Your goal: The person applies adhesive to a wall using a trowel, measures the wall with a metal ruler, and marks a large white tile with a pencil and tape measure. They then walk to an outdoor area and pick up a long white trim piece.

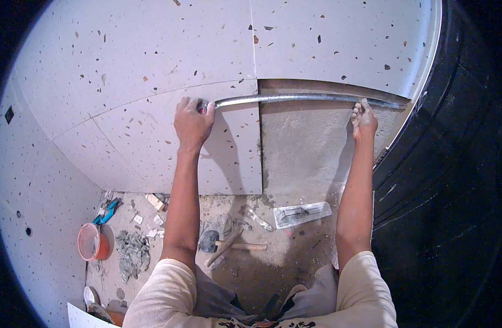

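Observation:
My left hand (pixel 192 124) is closed around the case of a tape measure (pixel 202 106), mostly covered by my fingers, against a white speckled wall tile (pixel 229 147). From it the metal tape blade (pixel 289 98) runs out to the right, slightly bowed, across the top of a bare grey wall patch (pixel 305 136). Close to the blade's right part, my right hand (pixel 364 121) pinches it between the fingertips. The blade's far end reaches the edge beside the dark doorway side. Grey dust coats the fingers of my right hand.
Below on the dirty floor lie a notched-looking flat trowel (pixel 302 214), a mallet (pixel 245 246) and tile scraps (pixel 155 202). An orange bucket (pixel 102 247) and a crumpled grey cloth (pixel 133 254) are at the left. A dark black surface (pixel 442 208) borders the right.

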### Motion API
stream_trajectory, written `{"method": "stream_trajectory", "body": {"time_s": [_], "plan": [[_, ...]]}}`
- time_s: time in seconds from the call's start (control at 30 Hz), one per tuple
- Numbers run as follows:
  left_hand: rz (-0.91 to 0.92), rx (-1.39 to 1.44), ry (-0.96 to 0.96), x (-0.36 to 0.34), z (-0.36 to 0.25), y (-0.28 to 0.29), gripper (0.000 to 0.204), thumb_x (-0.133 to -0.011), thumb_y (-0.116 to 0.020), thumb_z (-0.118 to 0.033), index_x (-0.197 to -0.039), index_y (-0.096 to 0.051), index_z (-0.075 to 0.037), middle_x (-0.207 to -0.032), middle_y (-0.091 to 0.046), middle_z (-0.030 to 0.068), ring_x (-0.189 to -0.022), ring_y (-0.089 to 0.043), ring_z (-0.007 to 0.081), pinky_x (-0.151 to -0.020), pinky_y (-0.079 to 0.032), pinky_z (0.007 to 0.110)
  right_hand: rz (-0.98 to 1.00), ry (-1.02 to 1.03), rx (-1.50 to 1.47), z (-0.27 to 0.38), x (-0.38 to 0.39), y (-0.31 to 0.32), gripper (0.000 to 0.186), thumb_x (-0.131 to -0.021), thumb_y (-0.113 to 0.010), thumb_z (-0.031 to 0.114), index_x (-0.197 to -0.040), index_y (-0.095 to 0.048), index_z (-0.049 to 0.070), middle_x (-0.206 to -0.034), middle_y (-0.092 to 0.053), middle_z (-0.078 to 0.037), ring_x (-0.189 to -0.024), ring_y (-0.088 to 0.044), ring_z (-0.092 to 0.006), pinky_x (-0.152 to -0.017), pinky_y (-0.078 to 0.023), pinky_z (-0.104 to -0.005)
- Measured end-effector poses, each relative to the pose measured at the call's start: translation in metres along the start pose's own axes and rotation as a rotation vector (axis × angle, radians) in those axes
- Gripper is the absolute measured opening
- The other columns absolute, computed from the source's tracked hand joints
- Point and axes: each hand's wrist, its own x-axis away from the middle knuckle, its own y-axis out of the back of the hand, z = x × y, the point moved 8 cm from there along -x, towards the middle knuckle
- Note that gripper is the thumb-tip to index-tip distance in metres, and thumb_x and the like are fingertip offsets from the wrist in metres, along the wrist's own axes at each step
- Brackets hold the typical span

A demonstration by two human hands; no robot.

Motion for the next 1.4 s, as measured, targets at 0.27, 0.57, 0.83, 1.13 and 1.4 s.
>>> {"method": "stream_trajectory", "body": {"time_s": [0.27, 0.57, 0.83, 1.13, 1.4], "plan": [[0.035, -0.004, 0.015, -0.001, 0.001, -0.001, 0.031, -0.081, -0.07, -0.033, -0.086, -0.069, -0.002, -0.086, -0.061, 0.0131, -0.084, -0.06, 0.0317, -0.075, -0.048, 0.042, -0.062, -0.004, 0.061, 0.0, 0.009, -0.001, 0.021, -0.092, -0.065, 0.021, -0.107, -0.059, 0.008, -0.082, -0.063, -0.001, -0.069, -0.061, -0.0117, -0.061, -0.05, -0.024], [0.037, -0.018, 0.032, -0.001, 0.003, -0.001, 0.031, -0.081, -0.07, -0.033, -0.089, -0.069, -0.003, -0.089, -0.061, 0.0129, -0.088, -0.06, 0.0314, -0.077, -0.049, 0.042, -0.055, 0.008, 0.081, -0.001, 0.01, -0.002, 0.024, -0.091, -0.067, 0.026, -0.107, -0.059, 0.009, -0.084, -0.062, -0.001, -0.076, -0.062, -0.0127, -0.068, -0.051, -0.0264], [0.032, -0.036, 0.031, 0.0, 0.0, -0.006, 0.031, -0.081, -0.07, -0.033, -0.09, -0.069, -0.003, -0.09, -0.062, 0.0132, -0.09, -0.06, 0.0318, -0.079, -0.049, 0.042, -0.035, 0.016, 0.061, -0.003, 0.003, 0.008, 0.018, -0.093, -0.063, 0.02, -0.108, -0.062, 0.01, -0.086, -0.062, -0.001, -0.079, -0.063, -0.0139, -0.066, -0.052, -0.0263], [0.021, -0.049, -0.021, -0.001, 0.006, -0.006, 0.03, -0.082, -0.07, -0.032, -0.086, -0.067, -0.002, -0.084, -0.059, 0.013, -0.084, -0.059, 0.0326, -0.075, -0.047, 0.043, 0.034, 0.024, -0.09, -0.013, 0.008, -0.008, 0.014, -0.09, -0.066, 0.019, -0.099, -0.06, 0.01, -0.079, -0.062, -0.001, -0.067, -0.063, -0.0138, -0.056, -0.051, -0.0265], [0.054, -0.014, 0.007, -0.002, -0.001, -0.006, 0.025, -0.082, -0.071, -0.027, -0.085, -0.066, -0.003, -0.084, -0.059, 0.0109, -0.081, -0.059, 0.0303, -0.072, -0.047, 0.041, -0.021, 0.036, -0.041, -0.001, 0.02, -0.008, 0.025, -0.092, -0.066, 0.023, -0.107, -0.058, 0.005, -0.079, -0.063, -0.001, -0.063, -0.061, -0.0089, -0.051, -0.047, -0.0208]]}}
